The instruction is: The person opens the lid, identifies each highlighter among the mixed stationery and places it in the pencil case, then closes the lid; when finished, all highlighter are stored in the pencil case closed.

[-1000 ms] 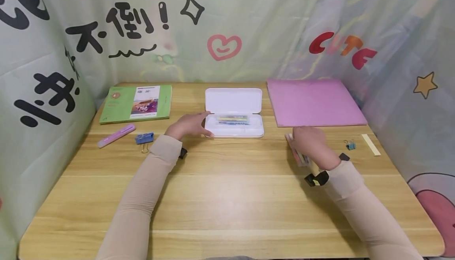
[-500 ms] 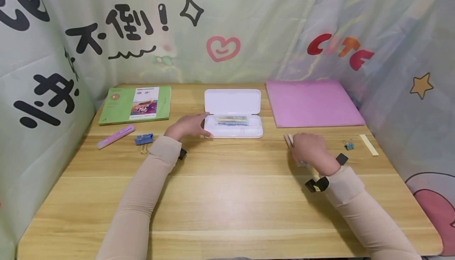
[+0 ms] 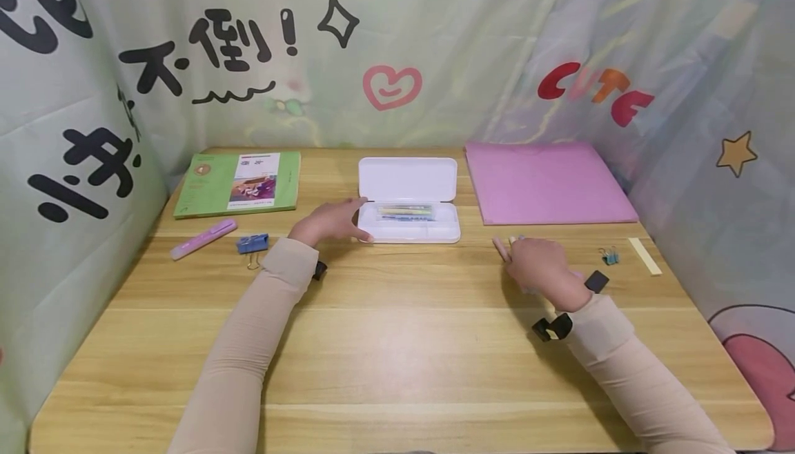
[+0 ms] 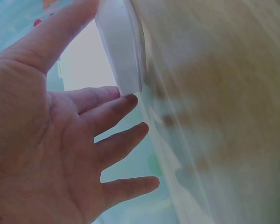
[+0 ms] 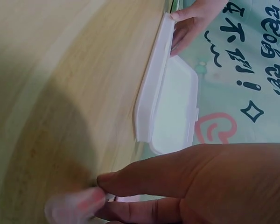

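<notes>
White pencil case (image 3: 442,234) stands on the desk (image 3: 397,350), touching the left grip (image 3: 332,221) and to its right, with the lid (image 3: 407,179) swung back along the far side. The left grip pinches the case's short end between thumb and the nearest fingertips; its other fingers are spread, apart from the case. Judged a steadying hold, placed at the end so the tray stays uncovered. Slim pens or refills (image 3: 406,213) lie lengthwise in the tray, right of that grip, presumably to suit its long shape.

Right grip (image 3: 539,264): thumb and finger pinch a small translucent-and-red object (image 5: 77,205); blurred, identity not established. A fingertip pinch would suit a small item. Contact with desk: cannot tell.

Around: blue binder clip (image 3: 252,243) just left of the left grip, green book (image 3: 208,188) beyond; pink folder (image 3: 546,185) beyond the right grip, teal binder clip (image 3: 611,256) and cream strip (image 3: 645,256) to its right. Side placement probably keeps these off the stretch between grips.
</notes>
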Demonstrator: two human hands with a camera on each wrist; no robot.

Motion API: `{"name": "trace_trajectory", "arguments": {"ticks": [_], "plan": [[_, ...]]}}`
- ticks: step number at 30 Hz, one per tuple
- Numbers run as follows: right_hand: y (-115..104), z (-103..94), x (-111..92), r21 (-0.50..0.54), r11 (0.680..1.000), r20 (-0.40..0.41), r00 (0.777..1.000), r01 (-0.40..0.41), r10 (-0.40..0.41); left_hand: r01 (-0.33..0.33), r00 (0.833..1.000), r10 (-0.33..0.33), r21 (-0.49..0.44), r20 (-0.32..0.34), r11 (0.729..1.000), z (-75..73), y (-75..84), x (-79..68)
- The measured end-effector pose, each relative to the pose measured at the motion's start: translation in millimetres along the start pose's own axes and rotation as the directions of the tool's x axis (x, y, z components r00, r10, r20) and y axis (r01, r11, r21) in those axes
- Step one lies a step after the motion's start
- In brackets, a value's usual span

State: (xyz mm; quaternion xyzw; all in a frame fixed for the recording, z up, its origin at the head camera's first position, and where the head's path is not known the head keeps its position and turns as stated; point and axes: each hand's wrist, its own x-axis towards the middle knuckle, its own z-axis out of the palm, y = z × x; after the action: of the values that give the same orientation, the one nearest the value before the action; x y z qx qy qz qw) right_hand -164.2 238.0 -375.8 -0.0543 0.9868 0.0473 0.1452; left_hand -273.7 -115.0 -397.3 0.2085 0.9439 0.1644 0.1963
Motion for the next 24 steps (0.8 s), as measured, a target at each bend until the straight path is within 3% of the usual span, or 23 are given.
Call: {"name": "trace_trajectory", "arguments": {"ticks": [6, 12, 20, 24], "plan": [[-3.8, -2.9, 4.7, 0.065, 0.996, -0.134, 0.99, 0.054, -0.045, -0.005, 1.0, 0.005, 0.013, 0.008, 1.0, 0.3, -0.6, 1.0], [-25.3, -17.9, 21.8, 0.024, 0.986, -0.277, 0.948, 0.167, -0.154, -0.008, 1.0, 0.008, 0.008, 0.001, 1.0, 0.7, -0.4, 0.8], [-56.4, -22.3, 66.5, -0.037, 0.948, -0.401, 0.864, 0.315, -0.303, -0.02, 1.0, 0.02, 0.018, 0.01, 1.0, 1.3, 1.3, 1.3], [-69.2, -22.0, 84.8, -0.083, 0.904, -0.464, 0.787, 0.419, -0.408, -0.015, 1.0, 0.015, 0.031, 0.008, 0.999, 1.3, 2.0, 0.0]]}}
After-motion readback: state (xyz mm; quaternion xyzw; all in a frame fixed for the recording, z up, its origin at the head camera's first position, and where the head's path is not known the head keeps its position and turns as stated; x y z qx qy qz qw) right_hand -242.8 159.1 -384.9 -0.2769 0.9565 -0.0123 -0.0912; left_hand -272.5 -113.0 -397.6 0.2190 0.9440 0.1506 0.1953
